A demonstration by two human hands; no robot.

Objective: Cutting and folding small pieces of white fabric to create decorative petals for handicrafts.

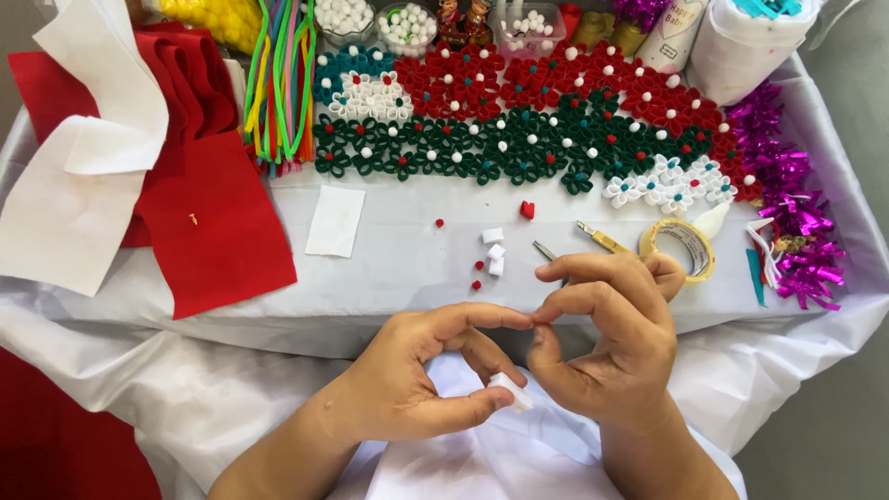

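Left hand (407, 380) pinches a small white foam piece (511, 391) between thumb and finger, just below the roll of tape (681, 248). Right hand (611, 343) has its grip pressed together, fingertips meeting the left's. Honestly that piece looks tiny, so a loose pinch could drop it off the worktop (407, 268).

matt red felt sheet (218, 227), glossy tape roll (681, 248)
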